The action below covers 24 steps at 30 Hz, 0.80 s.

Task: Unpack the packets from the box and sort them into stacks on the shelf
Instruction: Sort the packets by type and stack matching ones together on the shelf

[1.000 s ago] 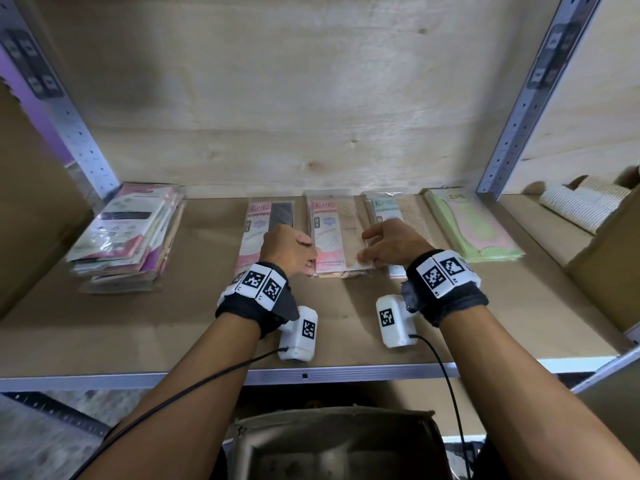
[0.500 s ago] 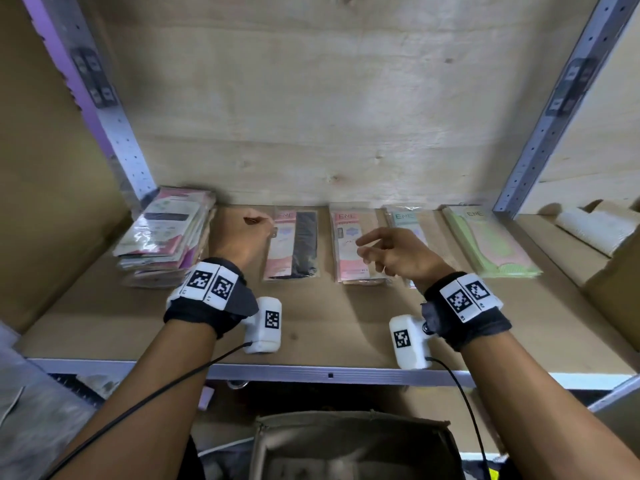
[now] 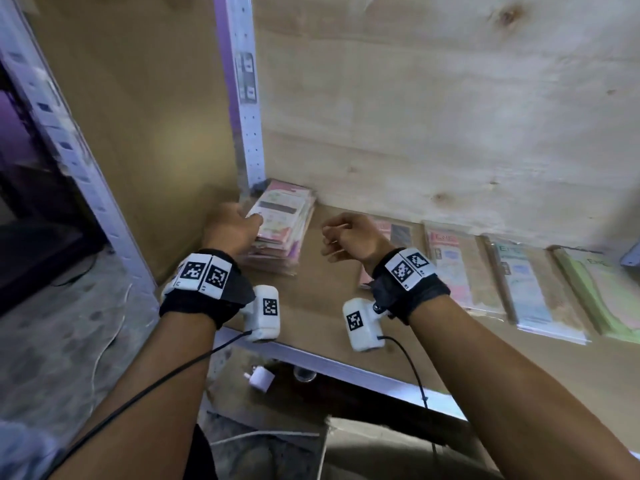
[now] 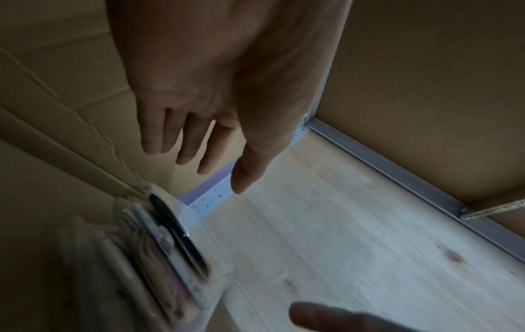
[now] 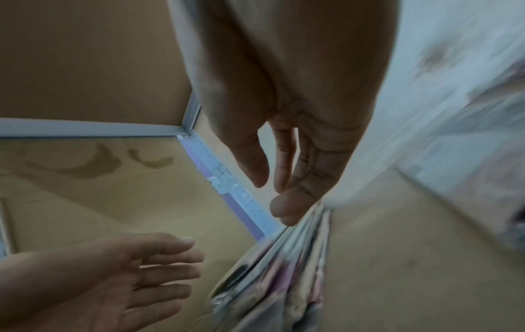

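On the shelf we see a stack of packets in the left corner. Our left hand reaches its near edge with loose fingers, holding nothing. Our right hand hovers beside it, relaxed and empty.

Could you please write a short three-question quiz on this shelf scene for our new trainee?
1. True or false: the left hand grips a packet.
2. Which lies nearest the perforated metal shelf upright? A) the tall mixed stack of pink packets B) the flat pale green packet C) the pale blue packet
3. Fill in: the right hand hovers above the brown ___ shelf board.

Key: 1 false, fingers open; 2 A; 3 wooden.
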Tool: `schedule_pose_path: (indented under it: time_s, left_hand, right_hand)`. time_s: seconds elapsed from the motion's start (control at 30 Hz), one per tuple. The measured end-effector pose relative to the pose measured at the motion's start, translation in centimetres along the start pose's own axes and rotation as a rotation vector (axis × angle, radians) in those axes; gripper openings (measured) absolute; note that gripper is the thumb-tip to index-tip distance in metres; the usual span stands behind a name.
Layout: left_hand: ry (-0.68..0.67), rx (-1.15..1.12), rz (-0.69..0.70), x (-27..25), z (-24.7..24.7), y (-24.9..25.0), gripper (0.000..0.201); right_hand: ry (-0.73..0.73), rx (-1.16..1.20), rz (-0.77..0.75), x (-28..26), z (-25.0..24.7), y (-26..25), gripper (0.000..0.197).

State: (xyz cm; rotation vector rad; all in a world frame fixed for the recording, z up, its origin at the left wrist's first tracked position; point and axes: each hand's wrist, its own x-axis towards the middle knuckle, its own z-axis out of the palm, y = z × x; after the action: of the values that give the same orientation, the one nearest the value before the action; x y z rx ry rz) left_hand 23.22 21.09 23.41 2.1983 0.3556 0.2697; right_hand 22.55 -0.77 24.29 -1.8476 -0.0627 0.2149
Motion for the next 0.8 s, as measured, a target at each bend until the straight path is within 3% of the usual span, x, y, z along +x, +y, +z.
schedule_pose_path:
  time_s: [0.1,0.27,0.4,0.57,0.67,0.8]
  left_hand:
    - [-0.095,0.055,-0.006,0.1,-0.2,-0.3,0.018]
    - [-0.122,0.103,0.077,-0.7,0.4,0.0,0.029]
    - [-0.141,0.110,0.058,-0.7,0.6,0.2,0.052]
    - [-0.184,-0.030,-0.037,-0.8,0.8,-0.1,0.038]
    - [-0.228,-0.019,-0.026,-1.2,1.3,0.2,0.021]
    - [-0.291,-0.147,-0.079,-2.5,2.6,1.7,0.034]
  right_hand:
    - [0.009,0.063,0.039,1.4,2.3,-1.2,0.012]
    - [0.027,0.043,0.088,2.6,4.1,-1.4,0.022]
    - [0.024,0.101,0.109,2.4,4.3,-1.0,0.022]
    - [0.005,0.218,0.135,1.4,2.3,0.8,0.034]
    - [-0.026,0.227,0.172,0.7,0.0,2.4,0.022]
    - [-0.024,0.224,0.143,-1.2,-3.3,3.6,0.011]
